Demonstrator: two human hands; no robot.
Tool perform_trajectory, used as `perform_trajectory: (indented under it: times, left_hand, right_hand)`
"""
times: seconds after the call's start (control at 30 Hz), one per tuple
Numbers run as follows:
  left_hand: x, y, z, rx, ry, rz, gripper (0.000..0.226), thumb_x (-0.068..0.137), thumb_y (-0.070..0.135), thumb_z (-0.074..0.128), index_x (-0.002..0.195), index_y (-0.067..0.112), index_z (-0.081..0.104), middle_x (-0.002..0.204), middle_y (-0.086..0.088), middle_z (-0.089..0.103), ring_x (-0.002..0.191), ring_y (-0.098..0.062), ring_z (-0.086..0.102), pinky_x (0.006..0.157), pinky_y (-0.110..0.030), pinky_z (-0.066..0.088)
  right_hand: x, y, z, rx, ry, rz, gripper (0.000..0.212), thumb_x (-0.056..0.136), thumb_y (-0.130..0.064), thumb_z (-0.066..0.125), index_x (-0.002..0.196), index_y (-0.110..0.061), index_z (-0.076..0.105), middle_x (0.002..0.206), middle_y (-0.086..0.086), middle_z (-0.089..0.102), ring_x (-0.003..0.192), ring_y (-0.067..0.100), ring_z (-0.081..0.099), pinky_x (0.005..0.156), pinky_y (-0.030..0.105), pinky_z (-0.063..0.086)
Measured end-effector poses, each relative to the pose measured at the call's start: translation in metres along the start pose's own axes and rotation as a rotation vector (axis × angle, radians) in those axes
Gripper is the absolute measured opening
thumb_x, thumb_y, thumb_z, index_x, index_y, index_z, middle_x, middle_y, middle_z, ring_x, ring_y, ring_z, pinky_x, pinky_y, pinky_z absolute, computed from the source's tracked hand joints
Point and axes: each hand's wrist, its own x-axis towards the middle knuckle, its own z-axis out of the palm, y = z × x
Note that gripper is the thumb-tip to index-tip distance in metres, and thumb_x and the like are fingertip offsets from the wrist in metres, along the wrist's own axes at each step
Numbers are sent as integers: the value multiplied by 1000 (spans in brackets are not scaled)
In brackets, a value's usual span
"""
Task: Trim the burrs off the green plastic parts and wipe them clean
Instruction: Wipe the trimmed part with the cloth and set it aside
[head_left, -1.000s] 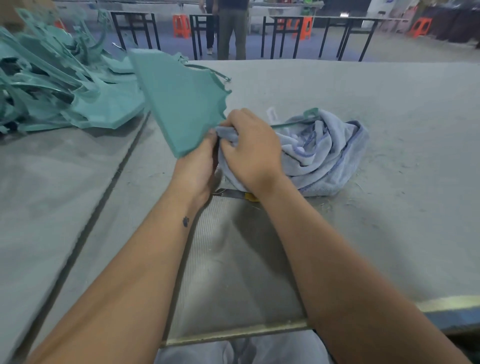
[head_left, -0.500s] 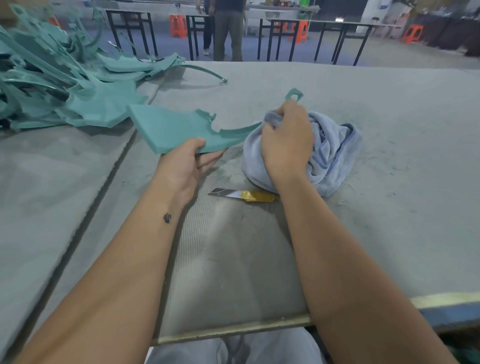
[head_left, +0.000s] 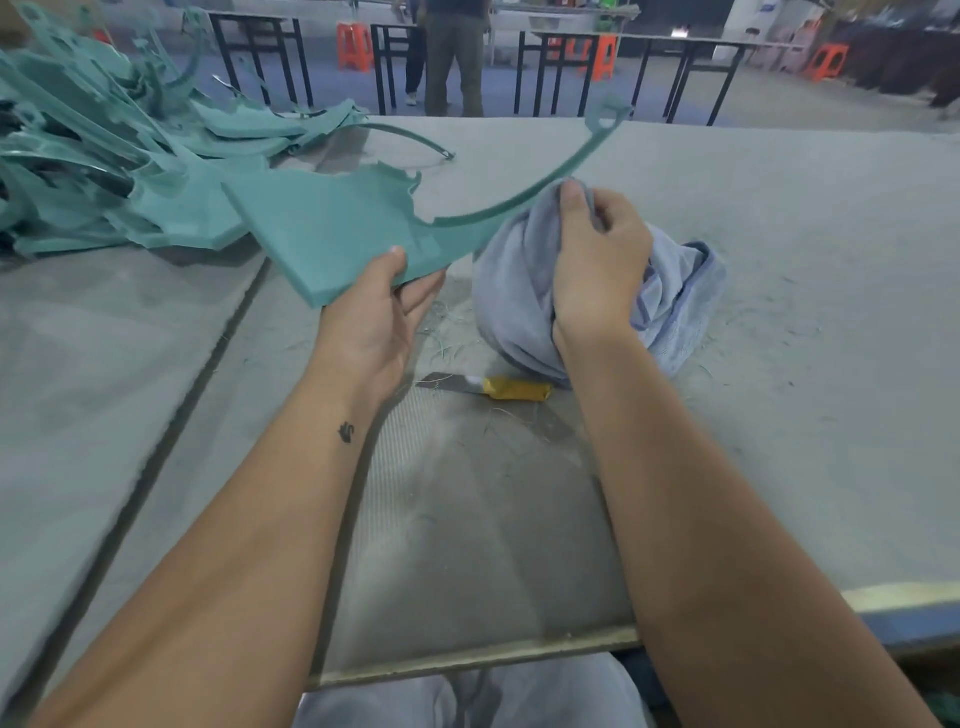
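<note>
Wiping the part (head_left: 332, 234), held off the table (head_left: 779, 218) near the pile (head_left: 104, 171), left hand (head_left: 374, 317) pinching its flat corner, right hand (head_left: 597, 260) bunching cloth (head_left: 675, 301) round the thin arc; likely best sliding gently toward the looped tip, bracing against flex

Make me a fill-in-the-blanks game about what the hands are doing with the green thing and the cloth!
1. The left hand holds a flat ____ plastic part.
2. The right hand grips a pale blue ____.
3. A knife with a ____ handle lies on the table, touched by neither hand.
4. More green parts are piled on the person's ____ side.

Missing words: green, cloth, yellow, left
</note>
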Motion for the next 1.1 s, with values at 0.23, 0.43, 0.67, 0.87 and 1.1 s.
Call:
perform_trajectory:
  times: [0.23,0.43,0.67,0.87,1.1]
  left_hand:
    - [-2,-2,4,-66,-115,-30,22,104,10,38,108,10,61,100,-6,73,93,-16,70,90,-25,55]
    - [-4,-2,1,53,-143,-5,24,102,7,40,108,6,63,96,-5,75,95,-17,72,83,-25,56]
    - [-1,5,-8,109,-110,29,20,97,0,43,106,6,60,94,-11,75,93,-26,73,80,-31,58]
    - [1,11,-18,187,-27,38,19,94,-5,40,98,3,56,83,-13,75,75,-27,74,68,-29,59]
    - [3,10,-21,232,-1,27,17,94,-4,38,94,4,53,73,-10,74,69,-25,74,63,-27,58]
  right_hand:
    - [-3,1,4,194,-420,236,11,91,-5,57,93,-9,68,75,3,71,80,17,69,79,33,57]
    - [-4,10,3,118,-468,206,13,90,-12,68,85,0,65,76,11,67,80,24,66,85,45,54]
    - [2,9,1,40,-431,104,34,85,-24,72,63,-15,48,64,8,44,66,18,46,64,33,42]
    - [17,8,-17,280,-223,162,10,83,-19,76,78,-12,71,72,2,71,74,16,67,73,30,55]
    - [18,9,-16,406,-130,140,18,90,-19,69,73,-12,68,70,1,67,72,15,64,74,30,56]
